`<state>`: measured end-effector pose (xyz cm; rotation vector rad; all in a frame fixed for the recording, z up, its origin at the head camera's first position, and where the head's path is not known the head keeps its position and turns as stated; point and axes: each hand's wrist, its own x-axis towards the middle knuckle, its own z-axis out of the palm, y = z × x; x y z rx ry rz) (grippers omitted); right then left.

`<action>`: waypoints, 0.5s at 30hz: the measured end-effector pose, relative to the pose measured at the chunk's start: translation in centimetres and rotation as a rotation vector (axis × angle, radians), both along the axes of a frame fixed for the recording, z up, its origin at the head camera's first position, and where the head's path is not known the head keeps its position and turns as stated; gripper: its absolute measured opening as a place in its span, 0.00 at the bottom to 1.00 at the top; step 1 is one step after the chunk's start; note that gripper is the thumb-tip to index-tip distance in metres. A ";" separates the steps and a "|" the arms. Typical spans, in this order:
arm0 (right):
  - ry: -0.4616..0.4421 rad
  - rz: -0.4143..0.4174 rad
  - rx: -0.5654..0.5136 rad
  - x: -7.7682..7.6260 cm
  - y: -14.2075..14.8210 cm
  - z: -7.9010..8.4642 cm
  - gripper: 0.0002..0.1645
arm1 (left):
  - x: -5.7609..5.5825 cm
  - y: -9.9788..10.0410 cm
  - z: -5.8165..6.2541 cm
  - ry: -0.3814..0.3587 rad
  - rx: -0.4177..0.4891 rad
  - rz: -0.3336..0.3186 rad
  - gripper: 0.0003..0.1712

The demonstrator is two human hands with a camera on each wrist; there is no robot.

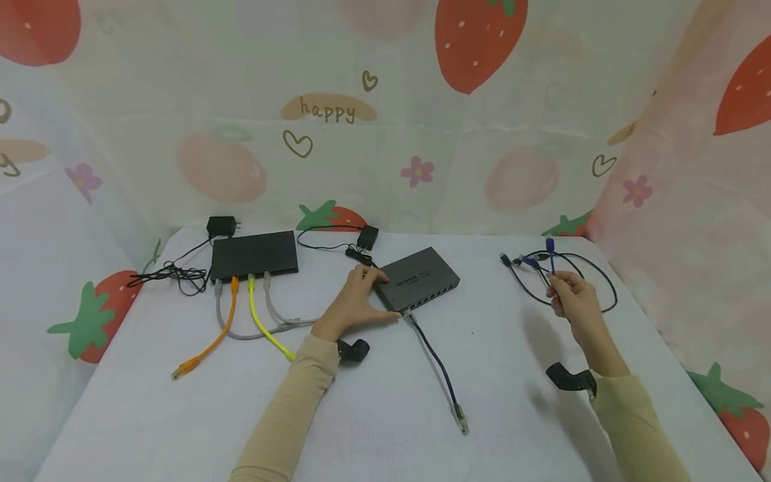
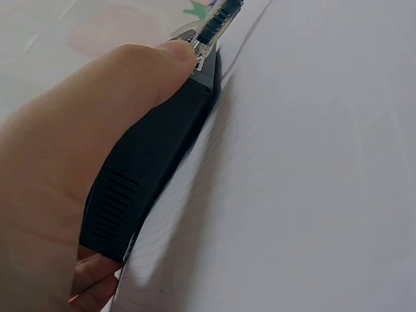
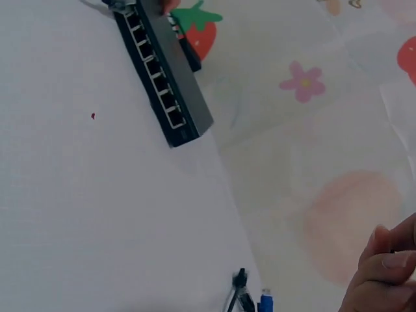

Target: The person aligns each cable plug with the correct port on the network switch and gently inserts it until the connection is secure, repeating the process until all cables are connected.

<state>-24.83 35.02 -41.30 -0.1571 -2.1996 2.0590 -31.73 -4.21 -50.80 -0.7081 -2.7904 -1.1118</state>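
In the head view my left hand (image 1: 355,301) grips the left end of a dark grey NETGEAR network switch (image 1: 418,278). The left wrist view shows the thumb at the front corner, beside a clear plug (image 2: 218,29); the fingers reach round the far side. A short black network cable (image 1: 438,365) runs from the switch's leftmost port towards the front, its other plug loose on the table. At the right, my right hand (image 1: 575,301) pinches a blue network cable (image 1: 551,249), its plug end pointing up. The fingers hide the rest of it, above coiled black cable (image 1: 611,284).
Back left stands a black box (image 1: 255,254) with grey, orange (image 1: 225,325) and yellow (image 1: 262,321) cables plugged into its front. Two black power adapters (image 1: 221,226) lie at the back edge, one behind each box. A strawberry-print cloth (image 1: 446,161) hangs behind the white table.
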 end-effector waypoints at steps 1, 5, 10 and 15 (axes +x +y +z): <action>-0.001 0.020 0.017 0.2 -0.2 -0.1 0.04 | 0.0 0.0 0.0 0.004 0.003 0.000 0.44; -0.046 0.080 0.071 0.8 -1.2 -0.4 0.08 | 0.0 0.0 0.0 0.008 0.002 0.002 0.43; -0.124 0.126 0.106 1.1 -2.3 -0.8 0.13 | 0.0 -0.1 -0.1 -0.003 0.004 0.009 0.43; -0.119 0.198 0.130 1.2 -2.9 -1.4 0.22 | 0.0 0.0 -0.1 -0.002 0.000 0.009 0.43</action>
